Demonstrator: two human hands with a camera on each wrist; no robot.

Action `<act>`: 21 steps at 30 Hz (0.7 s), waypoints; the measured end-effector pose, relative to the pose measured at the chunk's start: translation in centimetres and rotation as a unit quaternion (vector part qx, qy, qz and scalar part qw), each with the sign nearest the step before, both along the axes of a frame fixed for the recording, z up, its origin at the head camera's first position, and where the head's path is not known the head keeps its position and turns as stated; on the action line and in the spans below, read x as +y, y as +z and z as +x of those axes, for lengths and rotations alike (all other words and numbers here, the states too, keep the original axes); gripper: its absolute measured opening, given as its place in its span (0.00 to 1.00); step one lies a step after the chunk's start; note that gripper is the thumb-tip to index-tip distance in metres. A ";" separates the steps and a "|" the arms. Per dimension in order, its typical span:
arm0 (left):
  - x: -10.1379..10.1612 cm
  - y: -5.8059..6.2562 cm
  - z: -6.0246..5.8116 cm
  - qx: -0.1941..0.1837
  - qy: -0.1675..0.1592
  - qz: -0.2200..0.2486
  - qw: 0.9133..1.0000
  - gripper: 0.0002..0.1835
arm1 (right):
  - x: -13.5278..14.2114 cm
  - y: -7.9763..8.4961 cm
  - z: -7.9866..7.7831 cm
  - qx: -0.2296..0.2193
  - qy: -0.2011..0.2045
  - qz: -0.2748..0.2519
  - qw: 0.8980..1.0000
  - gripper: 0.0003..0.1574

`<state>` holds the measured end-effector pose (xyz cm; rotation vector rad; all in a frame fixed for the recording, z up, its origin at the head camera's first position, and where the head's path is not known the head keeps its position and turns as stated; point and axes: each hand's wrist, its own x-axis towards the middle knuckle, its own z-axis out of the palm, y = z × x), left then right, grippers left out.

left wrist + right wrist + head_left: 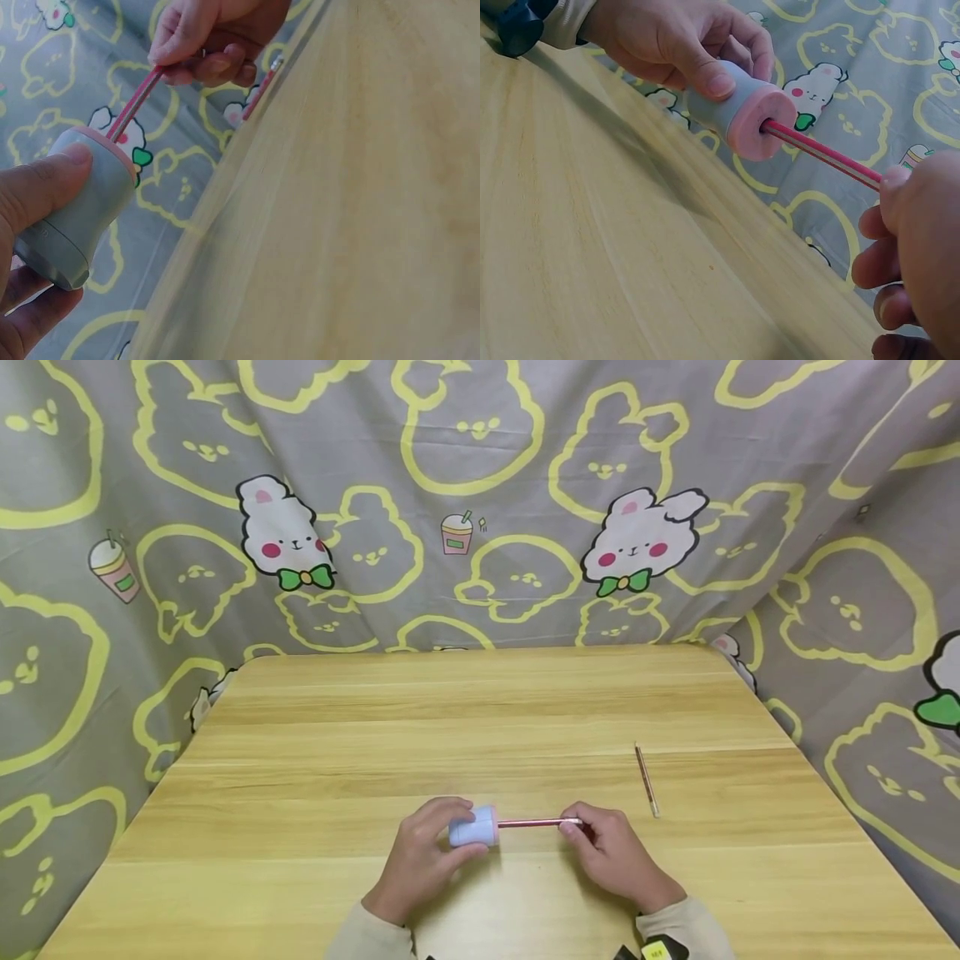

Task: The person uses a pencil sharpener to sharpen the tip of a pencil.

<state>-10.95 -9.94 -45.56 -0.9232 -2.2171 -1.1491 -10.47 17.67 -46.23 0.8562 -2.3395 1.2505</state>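
My left hand point(420, 853) grips a light blue pencil sharpener point(472, 828), thumb on one side and fingers around the other. Its pink end face point(759, 129) has a round hole and points toward my right hand point(617, 855). One end of a red striped pencil point(528, 822) sits inside that hole, so its tip is hidden. Thumb and fingers of the right hand pinch the pencil close to its outer end. Sharpener and pencil are held roughly in line, over the near part of the table.
A second red pencil point(647, 781) lies on the wooden table point(480, 718), beyond and to the right of my right hand. Around the table's far and side edges hangs a grey curtain point(517, 510) with yellow outlines and white rabbits.
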 end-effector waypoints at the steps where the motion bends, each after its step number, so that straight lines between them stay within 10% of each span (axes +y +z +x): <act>1: 0.0 0.0 0.0 0.001 -0.001 0.001 1.000 0.20 | 0.0 0.0 0.0 0.000 0.000 0.000 1.000 0.12; 21: 0.1 0.1 0.0 0.020 -0.016 0.008 1.000 0.19 | 0.0 0.1 0.0 -0.019 -0.033 0.029 0.999 0.07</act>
